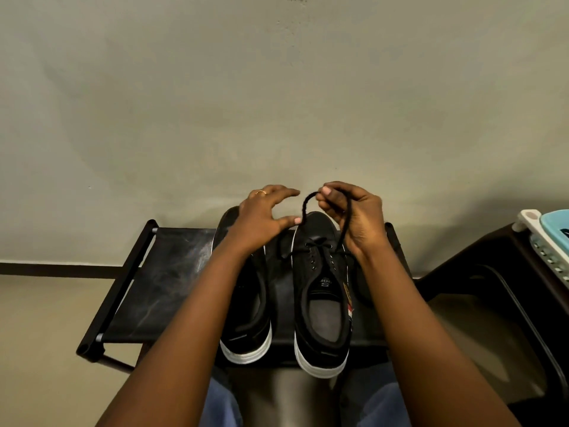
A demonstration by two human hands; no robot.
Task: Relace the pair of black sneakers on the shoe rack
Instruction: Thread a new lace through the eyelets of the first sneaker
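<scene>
Two black sneakers with white soles stand side by side on the black shoe rack, toes toward the wall. The right sneaker has a black lace threaded through its front eyelets. My right hand pinches that lace above the toe, so that it arches up in a loop. My left hand hovers over the toe of the left sneaker with fingers spread, its thumb tip near the hanging lace end. My left forearm hides much of the left sneaker.
A beige wall rises right behind the rack, with a dark skirting strip at floor level. A dark plastic stool or chair stands to the right, with a white and teal object on it. My knees in blue jeans are below the rack.
</scene>
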